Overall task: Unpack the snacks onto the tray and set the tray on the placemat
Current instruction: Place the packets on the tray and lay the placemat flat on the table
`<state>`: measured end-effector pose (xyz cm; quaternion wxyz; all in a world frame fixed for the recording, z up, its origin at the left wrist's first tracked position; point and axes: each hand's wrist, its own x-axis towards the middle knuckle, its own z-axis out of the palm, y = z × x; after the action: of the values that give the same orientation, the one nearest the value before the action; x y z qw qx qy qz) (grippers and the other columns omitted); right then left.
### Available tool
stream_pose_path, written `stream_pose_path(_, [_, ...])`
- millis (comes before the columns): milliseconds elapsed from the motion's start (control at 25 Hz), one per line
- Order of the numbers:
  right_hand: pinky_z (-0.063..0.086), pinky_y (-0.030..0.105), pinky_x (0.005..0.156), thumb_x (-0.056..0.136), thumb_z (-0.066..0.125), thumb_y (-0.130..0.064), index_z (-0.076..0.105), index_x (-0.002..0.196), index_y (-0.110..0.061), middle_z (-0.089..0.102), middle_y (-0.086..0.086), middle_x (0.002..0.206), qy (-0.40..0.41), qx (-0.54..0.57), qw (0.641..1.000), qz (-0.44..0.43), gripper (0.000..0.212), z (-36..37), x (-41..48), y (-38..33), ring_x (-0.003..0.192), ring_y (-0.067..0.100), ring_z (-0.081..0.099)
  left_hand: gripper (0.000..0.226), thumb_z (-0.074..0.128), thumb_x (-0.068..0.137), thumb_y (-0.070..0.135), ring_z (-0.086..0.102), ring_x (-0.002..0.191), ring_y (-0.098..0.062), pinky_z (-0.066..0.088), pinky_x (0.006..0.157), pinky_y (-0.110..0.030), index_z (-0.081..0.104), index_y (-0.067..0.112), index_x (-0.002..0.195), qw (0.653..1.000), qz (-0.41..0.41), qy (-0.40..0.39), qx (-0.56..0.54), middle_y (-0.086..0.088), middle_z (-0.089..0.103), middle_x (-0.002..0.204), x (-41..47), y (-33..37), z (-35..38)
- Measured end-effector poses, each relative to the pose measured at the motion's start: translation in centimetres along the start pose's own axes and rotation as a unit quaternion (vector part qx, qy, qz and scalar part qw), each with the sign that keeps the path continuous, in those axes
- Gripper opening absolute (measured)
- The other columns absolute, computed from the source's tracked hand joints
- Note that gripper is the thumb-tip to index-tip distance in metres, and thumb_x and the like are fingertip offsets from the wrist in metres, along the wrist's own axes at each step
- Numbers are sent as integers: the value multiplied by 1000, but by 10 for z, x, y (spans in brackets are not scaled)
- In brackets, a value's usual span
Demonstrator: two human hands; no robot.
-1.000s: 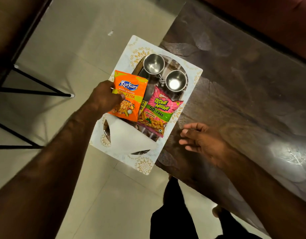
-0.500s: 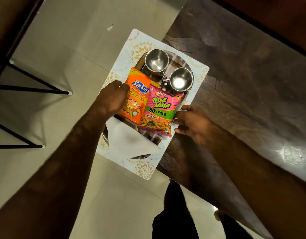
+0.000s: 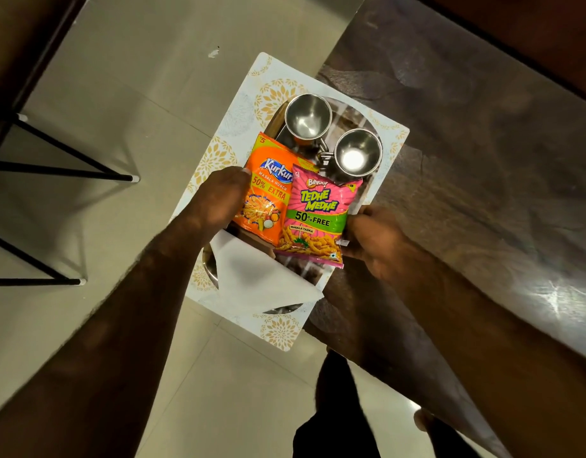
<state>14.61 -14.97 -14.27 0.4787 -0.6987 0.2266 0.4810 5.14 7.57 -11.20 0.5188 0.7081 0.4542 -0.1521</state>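
both snack packets already lie on the oval steel tray (image 3: 357, 115): the orange kurkure packet (image 3: 268, 196) to the left, and the pink and green tedhe medhe packet (image 3: 313, 219) overlapping its right edge. the tray sits on the white placemat with gold flower prints (image 3: 219, 153), which lies at the corner of the dark brown patterned desk (image 3: 466, 160) and hangs well out over the pale tiled floor (image 3: 119, 94). two small steel mugs (image 3: 308, 117) stand upright at the far end of the tray, and a white folded napkin (image 3: 258, 276) covers its near end.

the left hand (image 3: 219, 200) is closed lightly on the left edge of the orange packet. the right hand (image 3: 374, 239) has its fingers curled at the right side of the pink packet; whether it grips the packet or the tray rim beneath, i cannot tell.

judging by this layout, the task looks nearly finished: snacks unpacked, tray on the placemat. what seems left is straightening the packets and letting go.
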Motion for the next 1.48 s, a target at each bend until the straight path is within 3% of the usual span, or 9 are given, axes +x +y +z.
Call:
stream_pose_path(120, [55,65,93,87,67,-1,62,119,9,72,32,112,2,38,999,15,34,2,2,2,90,32,67,37,38,104,43,70,96,-17,54,82,-32,69,22,101,999,-15,0,-30,-8,72,112,1,-5,-1])
stream_pose_path(200, [57,64,92,86,68,2,63,114,10,71,33,113,2,49,999,14,29,3,3,4,88,34,69,40,39,104,40,68,100,-22,52,87,-35,70,15,105,999,-11,28,-26,-11,71,113,2,-10,-4])
stream_pose_path(360, [62,58,84,88,63,8,67,87,-4,77,25,100,26,47,999,3,13,5,10,9,89,40,74,39,56,92,24,55,122,-35,46,102,-44,59,13,129,968,18,180,174,-16,55,133,11,-21,-19])
stream_pose_path(560, [62,45,71,92,54,9,67,86,-11,73,15,83,38,32,999,1,24,6,16,12,69,27,69,58,70,87,28,56,123,-38,48,102,-48,50,7,137,965,-27,173,198,-18,58,134,20,-28,-27])
stream_pose_path(720, [63,53,77,94,49,10,70,99,-3,75,20,94,32,30,999,4,25,7,13,9,78,36,71,27,71,86,24,68,97,-35,55,80,-40,71,7,106,957,35,214,193,-13,73,106,9,-12,-36])
stream_pose_path(1120, [44,82,87,92,47,13,66,112,10,70,37,113,54,12,998,13,28,6,9,6,103,59,67,25,67,90,20,59,107,-34,50,83,-44,72,16,114,913,126,282,268,-12,64,112,-42,60,-83])
stream_pose_path(1320, [55,68,89,89,52,8,66,107,12,68,31,91,67,-28,997,21,23,5,13,1,78,38,66,26,66,91,22,58,106,-29,50,80,-42,70,19,117,889,162,298,309,-8,62,112,-67,90,-109])
stream_pose_path(1400, [61,47,72,87,59,6,68,86,5,67,26,81,62,-57,996,17,10,-3,9,-5,67,31,64,25,65,92,21,59,106,-28,47,76,-38,70,21,117,879,164,313,322,-7,61,112,-80,101,-116])
stream_pose_path(1480, [47,29,59,88,61,5,64,76,-2,61,17,73,75,-100,992,24,14,-16,-1,-12,62,26,56,26,65,93,21,59,107,-29,45,75,-38,69,22,118,871,160,328,330,-7,60,113,-96,115,-125])
